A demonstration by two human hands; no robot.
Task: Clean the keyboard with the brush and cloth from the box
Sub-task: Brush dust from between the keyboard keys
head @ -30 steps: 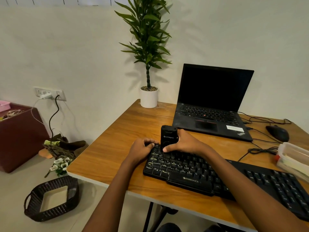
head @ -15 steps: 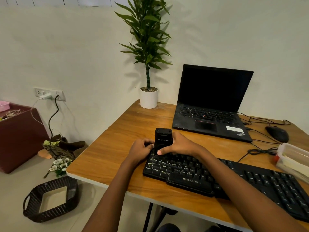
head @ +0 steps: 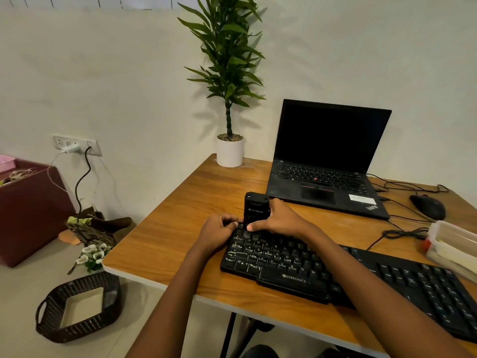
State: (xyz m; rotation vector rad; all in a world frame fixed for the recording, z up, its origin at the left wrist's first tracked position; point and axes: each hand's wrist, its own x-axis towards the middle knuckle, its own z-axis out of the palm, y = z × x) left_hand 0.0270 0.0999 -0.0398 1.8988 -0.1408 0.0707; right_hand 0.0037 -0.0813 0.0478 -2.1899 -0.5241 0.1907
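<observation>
The brushing was judged to be under way, so the task looked partly done. The black brush (head: 256, 208) was held upright in the right hand (head: 281, 218), its long side standing up and its bottom end pointed down at the far left corner of the keyboard (head: 284, 259). That corner was gripped by the curled left hand (head: 219, 229). No cloth was seen, so wiping was judged left to do.
</observation>
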